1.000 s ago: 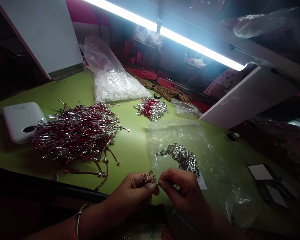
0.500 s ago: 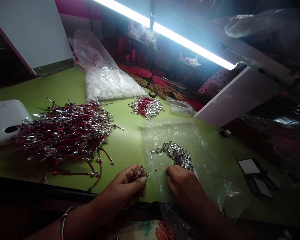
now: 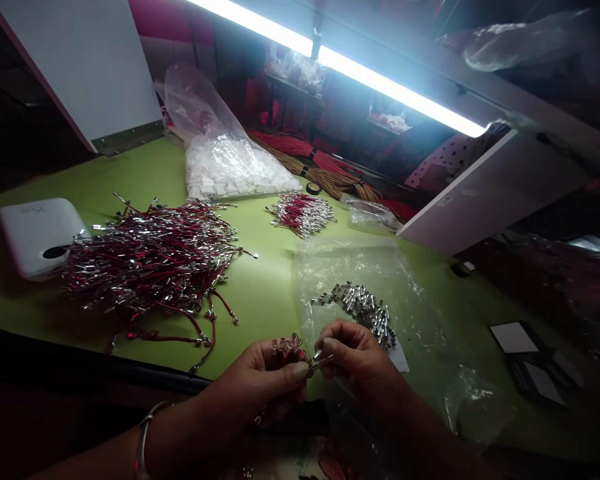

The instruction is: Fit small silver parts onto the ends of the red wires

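Note:
My left hand (image 3: 267, 380) is closed round a small bunch of red wires with metal terminals (image 3: 286, 347), near the table's front edge. My right hand (image 3: 355, 357) pinches a small glass fuse (image 3: 323, 361) and holds it against the terminal at my left thumb. Just beyond my right hand, a heap of loose glass fuses (image 3: 365, 308) lies on a clear plastic bag (image 3: 380, 280). A large pile of red wires with silver terminals (image 3: 150, 257) lies to the left on the green table (image 3: 265, 280).
A white box (image 3: 37, 233) sits at the far left. At the back lie a bag of white plastic housings (image 3: 230, 167), a smaller wire bundle (image 3: 301, 213) and coils of brown and red wire (image 3: 330, 177). White panels stand left and right. Dark cards (image 3: 535, 367) lie right.
My right hand went to the fuse heap on the bag, then came back with a fuse to meet my left hand. The camera view swung slightly left and back.

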Available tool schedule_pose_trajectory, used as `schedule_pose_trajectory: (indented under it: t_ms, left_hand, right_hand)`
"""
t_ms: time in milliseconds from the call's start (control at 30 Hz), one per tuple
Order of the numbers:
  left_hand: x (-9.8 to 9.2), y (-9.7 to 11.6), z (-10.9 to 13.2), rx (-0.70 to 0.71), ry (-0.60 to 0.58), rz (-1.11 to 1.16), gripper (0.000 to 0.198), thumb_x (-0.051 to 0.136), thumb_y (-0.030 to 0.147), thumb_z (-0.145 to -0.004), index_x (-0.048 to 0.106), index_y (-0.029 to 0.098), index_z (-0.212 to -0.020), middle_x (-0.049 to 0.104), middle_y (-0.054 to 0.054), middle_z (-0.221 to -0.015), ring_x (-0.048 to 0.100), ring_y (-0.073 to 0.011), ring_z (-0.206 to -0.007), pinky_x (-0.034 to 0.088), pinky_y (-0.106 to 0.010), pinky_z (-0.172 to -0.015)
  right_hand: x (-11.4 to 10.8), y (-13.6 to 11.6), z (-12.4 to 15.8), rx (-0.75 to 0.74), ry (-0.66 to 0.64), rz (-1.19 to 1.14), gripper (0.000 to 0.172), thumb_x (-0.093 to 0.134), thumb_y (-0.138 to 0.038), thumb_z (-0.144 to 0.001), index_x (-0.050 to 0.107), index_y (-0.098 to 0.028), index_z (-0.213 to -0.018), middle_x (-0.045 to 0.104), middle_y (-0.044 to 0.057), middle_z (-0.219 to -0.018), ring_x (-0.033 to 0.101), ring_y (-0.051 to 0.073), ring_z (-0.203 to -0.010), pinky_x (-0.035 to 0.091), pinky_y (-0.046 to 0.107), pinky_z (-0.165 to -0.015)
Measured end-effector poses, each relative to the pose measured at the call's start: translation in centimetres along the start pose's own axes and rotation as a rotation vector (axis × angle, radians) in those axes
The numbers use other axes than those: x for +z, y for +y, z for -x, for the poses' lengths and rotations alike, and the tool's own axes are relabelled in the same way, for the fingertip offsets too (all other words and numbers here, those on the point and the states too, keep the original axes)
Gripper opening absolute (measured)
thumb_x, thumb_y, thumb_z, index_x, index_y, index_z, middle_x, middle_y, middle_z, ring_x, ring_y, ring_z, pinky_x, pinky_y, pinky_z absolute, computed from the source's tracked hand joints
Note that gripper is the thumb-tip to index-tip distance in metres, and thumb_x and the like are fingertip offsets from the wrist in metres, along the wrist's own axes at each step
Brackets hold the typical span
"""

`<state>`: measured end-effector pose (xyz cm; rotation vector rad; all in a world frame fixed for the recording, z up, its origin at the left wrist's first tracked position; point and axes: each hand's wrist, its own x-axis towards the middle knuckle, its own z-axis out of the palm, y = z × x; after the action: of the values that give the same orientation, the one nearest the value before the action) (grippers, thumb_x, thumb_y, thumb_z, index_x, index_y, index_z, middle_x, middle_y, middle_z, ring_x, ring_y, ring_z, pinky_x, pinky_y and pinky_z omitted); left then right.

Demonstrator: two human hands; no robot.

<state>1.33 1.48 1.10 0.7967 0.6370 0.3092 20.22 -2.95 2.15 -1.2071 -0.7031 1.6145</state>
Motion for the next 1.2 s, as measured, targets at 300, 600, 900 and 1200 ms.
schedule_pose_trajectory:
  t_ms: [300,600,900,1200]
  left_hand:
    - [-0.2,-0.3,0.2,-0.048,-0.02,0.016,0.036,0.076,0.048,-0.078,0.057,0.017,-0.075,0.058,0.004,-0.054,0.03,-0.0028,-0.036,0.018,-0.017,-0.036]
    - [-0.2,-1.3,0.0,-0.04,-0.065,0.143,0.038,0.084,0.041,-0.069,0.057,0.015,-0.069,0.055,0.004,-0.056,0.044,-0.0065,-0.05,0.031,-0.018,-0.049]
    - [-0.9,0.5,-0.4,-0.018,0.113,-0.025,0.038,0.076,0.05,-0.078,0.06,0.015,-0.08,0.068,0.0,-0.069,0.038,-0.0022,-0.036,0.021,-0.016,-0.033]
    - [-1.5,-0.4,-0.3,-0.017,0.084,0.007,0.038,0.073,0.051,-0.08,0.065,0.014,-0.083,0.067,-0.002,-0.071,0.037,-0.0021,-0.033,0.018,-0.018,-0.031]
  right_hand:
    - [0.5,-0.7,1.5,-0.313,0.057,0.58,0.013,0.07,-0.024,-0.084,0.066,-0.017,-0.073,0.06,-0.003,-0.062,0.053,0.01,-0.059,0.041,0.022,-0.056]
    - [1.3,-0.8,2.1,-0.447,-0.013,0.788,0.012,0.066,-0.014,-0.081,0.067,-0.017,-0.07,0.06,-0.004,-0.061,0.054,0.009,-0.057,0.041,0.019,-0.055]
    - [-1.9,-3.5,-3.0,-0.563,0.05,1.545,0.013,0.057,-0.013,-0.092,0.069,-0.016,-0.094,0.073,0.007,-0.089,0.066,0.019,-0.081,0.047,0.03,-0.074]
    - [-0.4,-4.1,-7.0,-0.542,-0.024,1.691,0.019,0.055,0.003,-0.082,0.065,-0.013,-0.081,0.067,0.01,-0.079,0.061,0.02,-0.073,0.041,0.03,-0.067]
